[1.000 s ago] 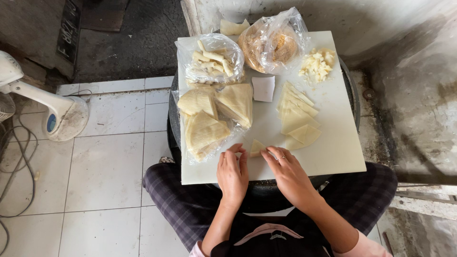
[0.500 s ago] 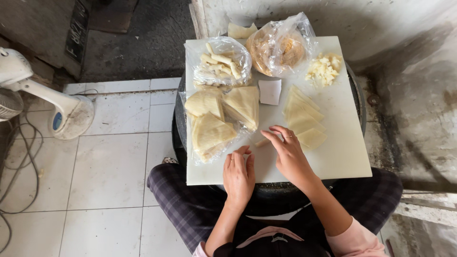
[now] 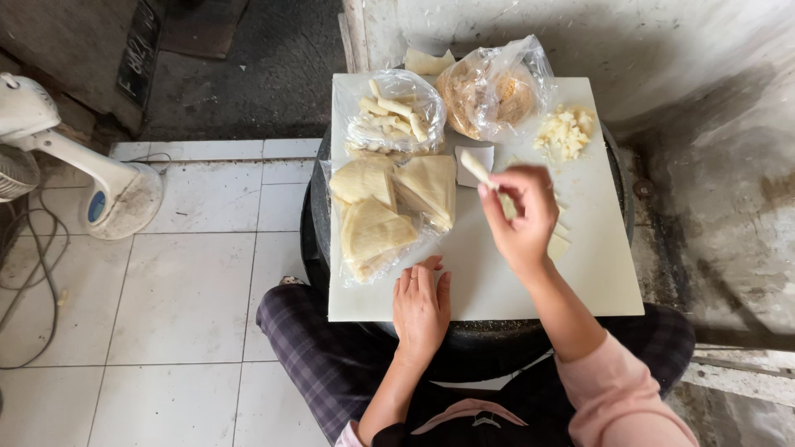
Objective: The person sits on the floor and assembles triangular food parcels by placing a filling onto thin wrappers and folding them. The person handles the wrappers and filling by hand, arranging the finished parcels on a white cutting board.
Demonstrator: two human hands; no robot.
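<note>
My right hand (image 3: 520,213) is raised over the white board (image 3: 596,273) and pinches a small rolled pale pastry piece (image 3: 474,165) at its fingertips. My left hand (image 3: 421,306) rests flat near the board's front edge, fingers together, holding nothing. Folded triangular dough sheets (image 3: 389,207) lie in clear plastic at the board's left. Behind them sits a clear bag of pale rolled sticks (image 3: 396,112). Cut pastry strips (image 3: 559,240) lie partly hidden under my right hand.
A plastic bag of brownish filling (image 3: 497,87) and a heap of pale crumbled bits (image 3: 565,132) sit at the board's far side. The board rests on a dark round drum (image 3: 476,339). A white fan base (image 3: 108,194) and cables (image 3: 29,273) stand on the tiled floor at left.
My right hand has lifted off the board's front and moved away toward the bags, now carrying a rolled piece. My left hand stayed near the front edge.
</note>
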